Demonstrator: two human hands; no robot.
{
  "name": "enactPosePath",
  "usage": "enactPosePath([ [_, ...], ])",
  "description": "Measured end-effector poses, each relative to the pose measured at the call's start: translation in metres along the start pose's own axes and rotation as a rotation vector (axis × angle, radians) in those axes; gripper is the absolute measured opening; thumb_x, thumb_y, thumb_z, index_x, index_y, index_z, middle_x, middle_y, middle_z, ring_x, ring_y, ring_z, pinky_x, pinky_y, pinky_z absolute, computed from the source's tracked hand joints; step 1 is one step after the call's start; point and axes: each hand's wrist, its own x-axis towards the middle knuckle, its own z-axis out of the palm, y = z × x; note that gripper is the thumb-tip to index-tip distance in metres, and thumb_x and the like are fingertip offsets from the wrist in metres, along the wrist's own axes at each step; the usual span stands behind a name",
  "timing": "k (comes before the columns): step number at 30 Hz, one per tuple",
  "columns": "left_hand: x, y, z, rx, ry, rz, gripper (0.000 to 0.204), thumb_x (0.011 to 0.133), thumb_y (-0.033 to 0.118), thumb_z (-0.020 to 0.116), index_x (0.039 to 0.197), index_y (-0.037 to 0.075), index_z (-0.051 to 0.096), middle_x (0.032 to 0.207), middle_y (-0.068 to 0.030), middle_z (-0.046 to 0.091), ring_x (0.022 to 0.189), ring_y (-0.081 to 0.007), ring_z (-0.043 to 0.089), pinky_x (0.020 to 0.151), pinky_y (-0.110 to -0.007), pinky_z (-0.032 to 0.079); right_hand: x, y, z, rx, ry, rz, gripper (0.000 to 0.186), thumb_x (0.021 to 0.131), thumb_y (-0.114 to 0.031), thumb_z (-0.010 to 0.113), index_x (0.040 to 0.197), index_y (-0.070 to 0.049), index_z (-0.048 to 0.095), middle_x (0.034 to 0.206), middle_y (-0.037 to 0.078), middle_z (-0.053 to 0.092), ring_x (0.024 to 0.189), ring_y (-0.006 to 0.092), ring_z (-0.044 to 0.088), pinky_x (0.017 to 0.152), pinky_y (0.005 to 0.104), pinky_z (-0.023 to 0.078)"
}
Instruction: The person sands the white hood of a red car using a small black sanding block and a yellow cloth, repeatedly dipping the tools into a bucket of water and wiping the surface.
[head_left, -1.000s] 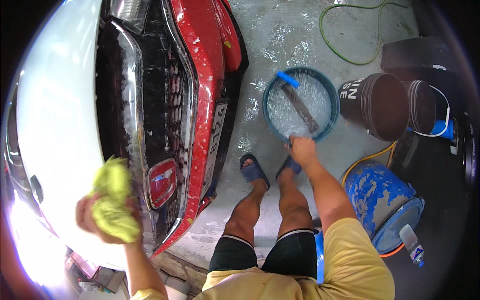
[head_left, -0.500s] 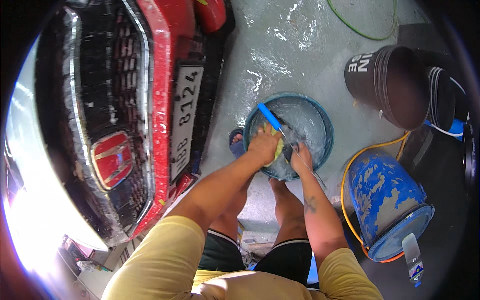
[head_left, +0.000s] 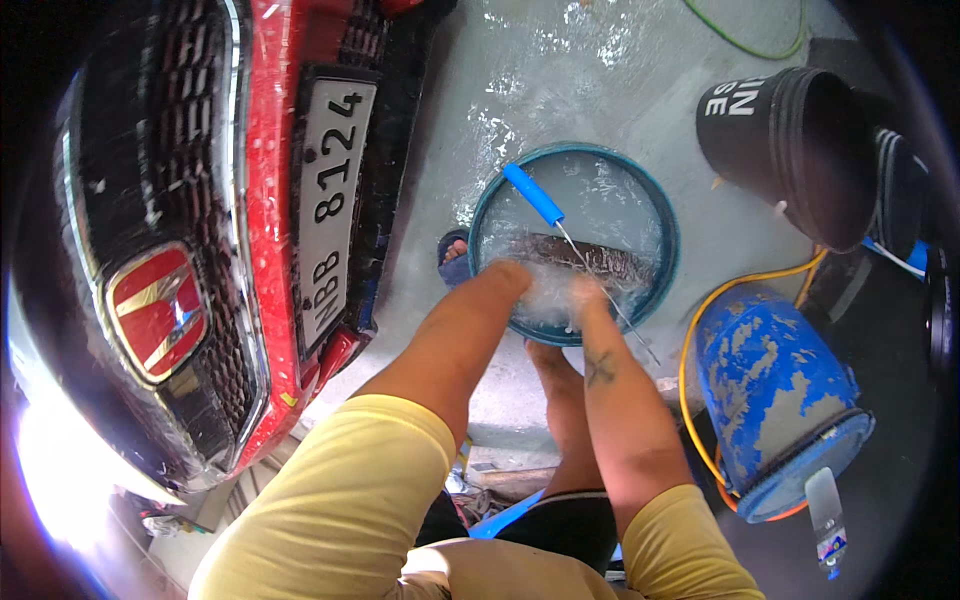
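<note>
Both my hands are down in a round teal tub (head_left: 671, 235) of cloudy water, my left hand (head_left: 508, 275) at its lower left and my right hand (head_left: 585, 298) to the right of it. Splashes and water hide the fingers of both, so their grip is unclear. A dark, long bristly piece (head_left: 625, 262) lies in the water just beyond them. A tool with a blue handle (head_left: 533, 193) and thin metal rod rests across the tub, its rod passing close to my right hand. I cannot make out the yellow-green cloth.
A red car's front bumper (head_left: 270, 130) and dark grille (head_left: 140, 120) fill the left. At right stand black buckets (head_left: 780, 150) and a scuffed blue barrel (head_left: 760, 370), with a yellow hose (head_left: 700, 310) beside it. A green hose (head_left: 740, 38) lies on the wet floor (head_left: 460, 90).
My left hand has come from the car, holding the yellow-green cloth, down into the tub; the cloth is now out of sight. Both hands are deeper in the water, and the view has shifted.
</note>
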Motion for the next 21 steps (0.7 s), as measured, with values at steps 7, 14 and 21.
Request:
enactPosePath([
  [7,-0.178,0.029,-0.065,0.005,0.353,0.012,0.05,0.075,0.028,0.091,0.123,0.018,0.082,0.122,-0.0121,0.082,0.119,-0.0372,0.077,0.101,-0.047,0.062,-0.185,-0.061,-0.094,0.809,-0.174,-0.096,0.048,0.115,-0.013,0.051,0.162,-0.018,0.058,0.158,0.015,0.059,0.145,0.027,0.056,0.117,0.0474,0.05],
  [14,-0.531,0.037,-0.09,-0.641,1.094,0.066,0.058,0.08,0.022,0.086,0.136,0.018,0.071,0.13,-0.0184,0.07,0.127,-0.0428,0.067,0.101,-0.051,0.058,-0.253,0.015,-0.168,0.256,-0.088,-0.35,0.04,0.114,-0.014,0.057,0.153,-0.008,0.064,0.151,0.02,0.066,0.137,0.0329,0.065,0.112,0.045,0.051],
  [21,-0.833,-0.045,-0.067,-0.438,1.74,-0.5,0.078,0.084,0.041,0.092,0.154,0.026,0.063,0.167,-0.0232,0.045,0.147,-0.0504,0.051,0.119,-0.057,0.049,-0.182,0.135,-0.219,-0.128,0.213,-0.307,0.04,0.106,-0.012,0.06,0.143,-0.021,0.07,0.121,0.016,0.073,0.104,0.0349,0.072,0.068,0.0556,0.061],
])
